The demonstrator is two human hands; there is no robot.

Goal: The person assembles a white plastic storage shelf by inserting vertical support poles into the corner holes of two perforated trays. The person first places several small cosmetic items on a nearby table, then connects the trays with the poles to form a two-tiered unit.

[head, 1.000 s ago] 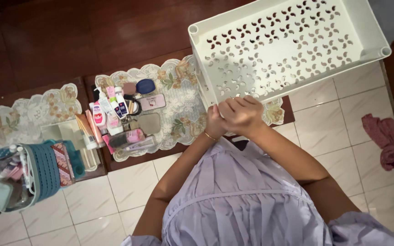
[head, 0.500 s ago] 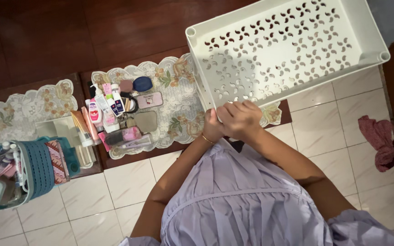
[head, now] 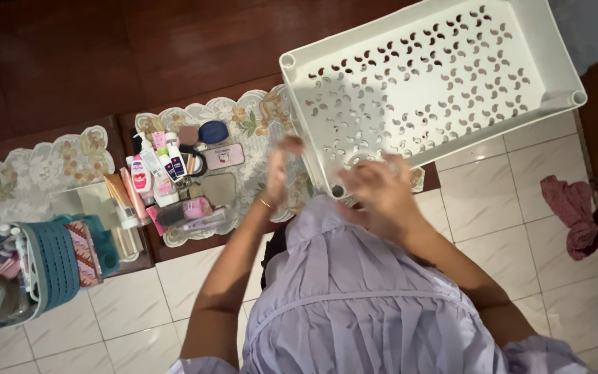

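While blurred, both hands [head: 375, 190] empty beside white tray [head: 555, 62].

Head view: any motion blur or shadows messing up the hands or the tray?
Head view: both the left hand and right hand are smeared by motion blur, fingers indistinct; the white perforated tray is sharp, with a soft shadow across its floor; the bottles and tubes on the lace runner stay in focus.
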